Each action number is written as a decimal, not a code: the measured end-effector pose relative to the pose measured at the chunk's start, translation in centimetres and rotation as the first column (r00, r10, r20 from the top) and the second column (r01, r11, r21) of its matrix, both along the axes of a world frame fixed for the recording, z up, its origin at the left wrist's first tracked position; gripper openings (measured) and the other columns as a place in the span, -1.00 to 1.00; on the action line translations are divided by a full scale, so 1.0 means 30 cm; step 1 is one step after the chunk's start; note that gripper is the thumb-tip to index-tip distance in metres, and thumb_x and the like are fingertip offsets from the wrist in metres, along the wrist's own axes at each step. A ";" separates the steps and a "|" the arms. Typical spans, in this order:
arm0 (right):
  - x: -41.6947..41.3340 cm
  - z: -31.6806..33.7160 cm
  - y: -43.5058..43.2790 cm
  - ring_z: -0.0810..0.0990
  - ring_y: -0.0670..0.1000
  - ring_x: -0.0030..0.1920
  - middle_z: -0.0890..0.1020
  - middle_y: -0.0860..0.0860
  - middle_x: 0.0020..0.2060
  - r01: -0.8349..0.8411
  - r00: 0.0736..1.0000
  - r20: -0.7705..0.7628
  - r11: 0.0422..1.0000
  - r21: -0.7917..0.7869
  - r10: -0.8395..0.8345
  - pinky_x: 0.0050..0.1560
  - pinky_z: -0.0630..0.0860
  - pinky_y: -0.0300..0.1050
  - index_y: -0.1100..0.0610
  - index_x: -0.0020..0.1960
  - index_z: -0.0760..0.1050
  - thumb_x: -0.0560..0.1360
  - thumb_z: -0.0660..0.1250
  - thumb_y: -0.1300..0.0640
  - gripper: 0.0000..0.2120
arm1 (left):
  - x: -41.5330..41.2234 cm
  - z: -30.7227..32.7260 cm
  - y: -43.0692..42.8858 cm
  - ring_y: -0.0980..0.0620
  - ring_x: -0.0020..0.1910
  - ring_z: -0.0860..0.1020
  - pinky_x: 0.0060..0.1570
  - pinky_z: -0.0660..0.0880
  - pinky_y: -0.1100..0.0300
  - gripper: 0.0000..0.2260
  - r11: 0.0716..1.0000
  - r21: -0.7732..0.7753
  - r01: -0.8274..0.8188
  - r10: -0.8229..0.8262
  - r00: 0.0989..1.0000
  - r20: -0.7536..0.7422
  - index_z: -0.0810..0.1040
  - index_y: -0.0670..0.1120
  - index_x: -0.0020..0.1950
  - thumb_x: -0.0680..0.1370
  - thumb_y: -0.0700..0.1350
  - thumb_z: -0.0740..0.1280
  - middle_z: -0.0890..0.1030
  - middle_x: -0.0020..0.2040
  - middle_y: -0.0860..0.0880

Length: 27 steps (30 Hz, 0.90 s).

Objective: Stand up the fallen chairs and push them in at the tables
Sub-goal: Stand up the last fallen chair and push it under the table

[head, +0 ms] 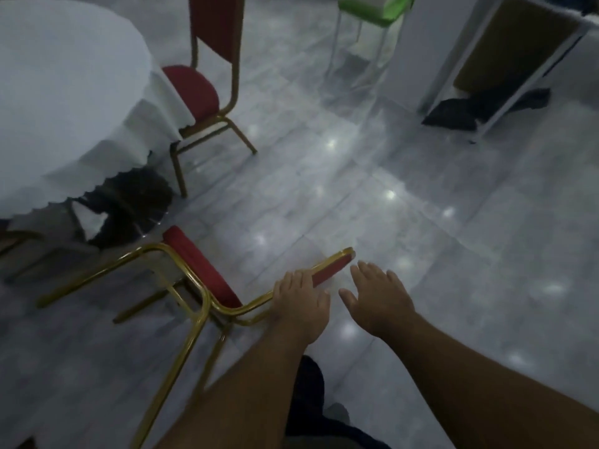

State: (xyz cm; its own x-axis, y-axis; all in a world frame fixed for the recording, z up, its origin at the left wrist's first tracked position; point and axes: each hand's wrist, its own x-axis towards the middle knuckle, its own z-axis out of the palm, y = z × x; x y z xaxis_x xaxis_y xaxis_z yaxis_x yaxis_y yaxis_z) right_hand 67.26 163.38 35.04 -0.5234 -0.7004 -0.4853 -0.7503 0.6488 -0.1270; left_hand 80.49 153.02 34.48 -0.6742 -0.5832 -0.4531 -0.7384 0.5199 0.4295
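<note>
A red chair with a gold frame (201, 270) lies on its side on the grey floor, legs pointing toward me and to the left, its backrest (334, 267) reaching right. My left hand (299, 303) is closed over the gold rail of the backrest. My right hand (377, 296) hovers just right of the backrest's end, fingers spread, holding nothing. A second red chair (207, 92) stands upright, its seat partly under the cloth of the round white table (64, 92).
A green chair with white legs (372, 14) stands at the back. A white-framed folded table (505, 59) leans at the back right with dark cloth (479, 108) at its foot. Another gold chair leg (19, 241) shows at the left edge. Glossy floor lies to the right.
</note>
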 end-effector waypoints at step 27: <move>-0.582 -1.161 -0.496 0.17 0.17 0.57 0.24 0.10 0.57 -0.630 0.776 0.245 0.733 0.256 0.581 0.56 0.03 0.26 0.02 0.60 0.07 0.55 0.20 -0.26 -0.26 | -0.518 -1.076 -0.246 -0.17 0.63 0.05 0.60 0.02 -0.09 -0.27 0.924 0.232 -0.305 0.222 0.919 0.325 -0.01 -0.11 0.65 0.63 0.11 0.27 0.08 0.66 -0.13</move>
